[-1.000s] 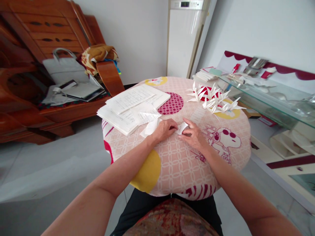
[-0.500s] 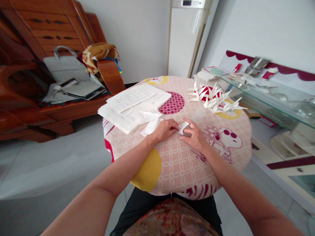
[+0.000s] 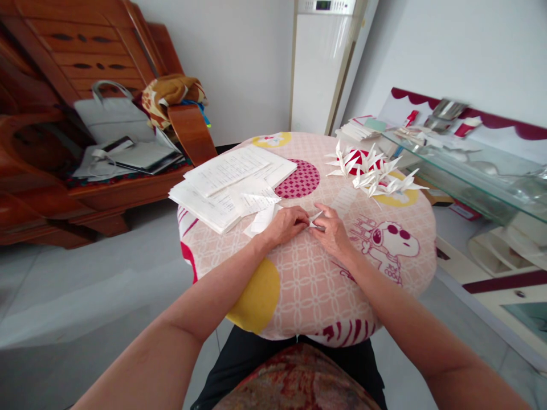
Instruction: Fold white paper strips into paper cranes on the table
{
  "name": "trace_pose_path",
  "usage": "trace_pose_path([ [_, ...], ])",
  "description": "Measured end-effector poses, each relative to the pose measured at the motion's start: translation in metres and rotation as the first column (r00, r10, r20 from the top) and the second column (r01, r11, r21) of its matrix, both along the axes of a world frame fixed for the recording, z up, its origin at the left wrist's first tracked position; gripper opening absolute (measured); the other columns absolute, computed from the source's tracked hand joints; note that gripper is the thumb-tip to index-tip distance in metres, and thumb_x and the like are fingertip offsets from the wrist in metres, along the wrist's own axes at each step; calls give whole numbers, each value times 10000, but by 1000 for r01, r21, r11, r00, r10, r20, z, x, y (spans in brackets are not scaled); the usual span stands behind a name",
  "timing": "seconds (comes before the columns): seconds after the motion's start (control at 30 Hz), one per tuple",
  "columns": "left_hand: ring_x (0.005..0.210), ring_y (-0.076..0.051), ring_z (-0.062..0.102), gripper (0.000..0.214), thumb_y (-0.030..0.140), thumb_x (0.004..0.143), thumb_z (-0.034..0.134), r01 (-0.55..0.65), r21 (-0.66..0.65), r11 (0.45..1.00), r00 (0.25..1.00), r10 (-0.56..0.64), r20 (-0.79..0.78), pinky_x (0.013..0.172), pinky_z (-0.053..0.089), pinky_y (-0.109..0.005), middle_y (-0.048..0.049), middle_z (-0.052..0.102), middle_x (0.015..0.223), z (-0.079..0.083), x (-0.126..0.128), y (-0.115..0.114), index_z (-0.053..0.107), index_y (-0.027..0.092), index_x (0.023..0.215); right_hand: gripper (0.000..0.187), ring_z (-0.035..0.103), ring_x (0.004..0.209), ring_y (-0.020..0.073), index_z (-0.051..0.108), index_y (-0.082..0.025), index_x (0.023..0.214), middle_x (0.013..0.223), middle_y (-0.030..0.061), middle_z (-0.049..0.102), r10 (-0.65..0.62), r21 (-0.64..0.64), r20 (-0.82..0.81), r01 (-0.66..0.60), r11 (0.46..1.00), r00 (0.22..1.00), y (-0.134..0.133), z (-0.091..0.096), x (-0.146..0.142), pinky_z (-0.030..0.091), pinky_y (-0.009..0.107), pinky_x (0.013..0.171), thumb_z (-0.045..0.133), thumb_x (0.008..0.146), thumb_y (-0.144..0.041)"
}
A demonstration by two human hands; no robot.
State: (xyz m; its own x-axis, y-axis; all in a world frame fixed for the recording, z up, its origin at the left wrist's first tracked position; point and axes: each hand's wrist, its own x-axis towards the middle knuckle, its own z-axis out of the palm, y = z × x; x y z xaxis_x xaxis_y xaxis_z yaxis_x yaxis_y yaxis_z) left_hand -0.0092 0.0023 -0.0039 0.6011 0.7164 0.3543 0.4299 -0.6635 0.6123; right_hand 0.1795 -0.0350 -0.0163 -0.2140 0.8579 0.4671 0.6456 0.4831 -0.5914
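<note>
Tablecloth (image 3: pixel 307 285) unchanged; right hand (image 3: pixel 333 230) now covers more folded paper (image 3: pixel 315 218).

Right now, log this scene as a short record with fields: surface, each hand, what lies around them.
Surface: round table under a pink patterned cloth
Left: the left hand pinches the folded paper down on the cloth
Right: the right hand pinches the same piece from the other side
Beside the left hand: loose paper slip
Far left of the table: stack of printed sheets
Far right of the table: paper cranes in a cluster
</note>
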Motion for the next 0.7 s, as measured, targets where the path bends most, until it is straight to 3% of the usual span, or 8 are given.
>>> trace_pose_path([
  [0.2, 894, -174, 681, 144, 150, 855, 592, -34, 4, 999, 999, 34, -22, 828, 492, -269, -56, 741, 963, 3, 0, -2, 732, 166, 824, 190, 577, 1244, 335, 647, -191, 600, 1381, 126, 620, -33, -32, -10, 33, 999, 999, 1, -2, 0, 458, 535, 1054, 710, 749, -92],
  [0.37, 732, -163, 654, 335, 340, 1014, 410, -193, -5, 981, 981, 193, -14, 712, 467, -270, -45, 717, 819, 13, 7, -9, 689, 164, 952, 138, 584, 1248, 328, 699, -197, 652, 1378, 119, 623, -53, -23, -10, 52, 998, 999, 2, -7, -3, 456, 525, 1082, 721, 757, -109],
  [0.47, 737, -159, 657, 264, 366, 976, 495, -251, -20, 968, 968, 251, 15, 700, 450, -257, -34, 714, 806, 19, 16, -13, 666, 167, 947, 69, 576, 1279, 332, 756, -202, 759, 1396, 127, 613, -46, -13, 6, 46, 999, 999, 1, -8, -4, 449, 526, 1104, 730, 774, -139],
  [0.57, 659, -141, 595, 183, 286, 901, 567, -357, 7, 934, 934, 357, -6, 656, 406, -256, -16, 665, 709, 19, 21, -13, 632, 166, 780, 54, 563, 1309, 337, 762, -209, 722, 1431, 118, 595, -25, -6, 8, 25, 1000, 1000, -3, -5, -1, 444, 511, 1117, 761, 772, -189],
  [0.7, 596, -122, 515, 170, 222, 849, 550, -437, -4, 899, 899, 437, -3, 613, 359, -258, 2, 603, 641, 18, 20, -10, 603, 167, 698, 164, 648, 1199, 296, 781, -194, 799, 1339, 149, 664, -46, -33, -123, 42, 999, 991, -7, 2, 7, 530, 442, 1002, 674, 871, -295],
])
